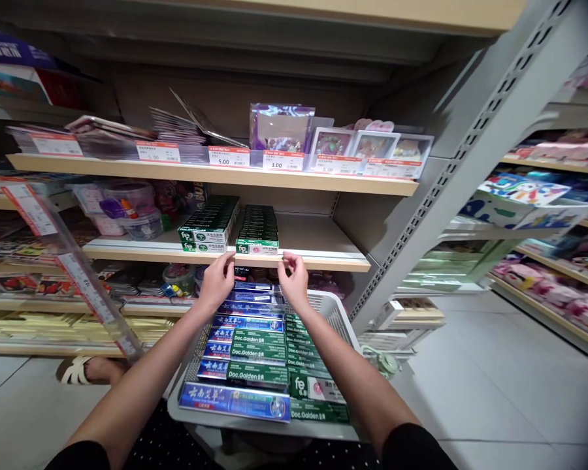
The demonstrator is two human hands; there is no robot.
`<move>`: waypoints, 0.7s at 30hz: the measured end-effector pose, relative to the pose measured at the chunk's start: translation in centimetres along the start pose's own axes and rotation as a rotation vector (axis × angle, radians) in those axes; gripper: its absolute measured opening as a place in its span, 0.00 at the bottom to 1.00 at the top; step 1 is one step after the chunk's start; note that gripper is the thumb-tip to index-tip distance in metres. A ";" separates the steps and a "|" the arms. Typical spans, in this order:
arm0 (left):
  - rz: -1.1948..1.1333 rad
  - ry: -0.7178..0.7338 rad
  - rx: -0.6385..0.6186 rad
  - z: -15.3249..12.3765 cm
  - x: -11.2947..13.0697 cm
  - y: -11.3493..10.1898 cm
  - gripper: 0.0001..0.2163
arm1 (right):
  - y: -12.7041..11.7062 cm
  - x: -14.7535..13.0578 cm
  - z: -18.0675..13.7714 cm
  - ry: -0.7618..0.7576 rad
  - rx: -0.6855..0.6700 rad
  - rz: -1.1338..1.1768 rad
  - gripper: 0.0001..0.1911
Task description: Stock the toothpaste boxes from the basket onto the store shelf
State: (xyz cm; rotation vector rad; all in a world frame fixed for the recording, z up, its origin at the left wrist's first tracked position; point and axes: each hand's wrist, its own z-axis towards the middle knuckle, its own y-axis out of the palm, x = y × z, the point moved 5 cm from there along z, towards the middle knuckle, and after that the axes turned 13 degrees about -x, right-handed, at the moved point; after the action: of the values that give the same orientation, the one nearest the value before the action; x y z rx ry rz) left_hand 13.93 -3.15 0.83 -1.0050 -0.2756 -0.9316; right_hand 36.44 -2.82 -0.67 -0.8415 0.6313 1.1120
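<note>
Currently, your left hand [219, 281] and right hand [294, 279] flank the front end of a narrow row of green boxes [257, 228] on the wooden-edged shelf [336, 241]. Your fingers are bent; I cannot tell whether they are closed or touch the row. Just left stands a green stack [208, 228], 2 boxes high in front. Beneath your forearms, a grey basket [345, 320] holds blue boxes [235, 401] and Doc.Golden boxes [257, 375].

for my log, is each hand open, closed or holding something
Left hand: curled by the left end of the front green box; grip unclear.
Right hand: curled by that box's right end; grip unclear.
</note>
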 end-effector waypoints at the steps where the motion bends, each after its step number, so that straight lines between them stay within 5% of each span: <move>1: -0.002 0.009 -0.020 -1.1 0.2 -0.2 0.14 | -0.3 -0.2 -1.3 0.002 -0.036 0.008 0.12; 11: -0.205 -0.150 -0.505 -12.3 -0.8 1.4 0.12 | -2.4 -0.4 -11.6 0.242 -0.778 0.067 0.10; 21: -0.138 -0.101 -0.641 -12.4 0.1 1.9 0.14 | -2.7 0.8 -11.7 0.324 -0.883 0.150 0.13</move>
State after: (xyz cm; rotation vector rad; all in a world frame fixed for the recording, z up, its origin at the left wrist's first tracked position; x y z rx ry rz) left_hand 12.93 -12.89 -6.93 -1.6404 -0.1285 -1.1258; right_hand 38.94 -12.79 -6.95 -1.7795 0.4551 1.4219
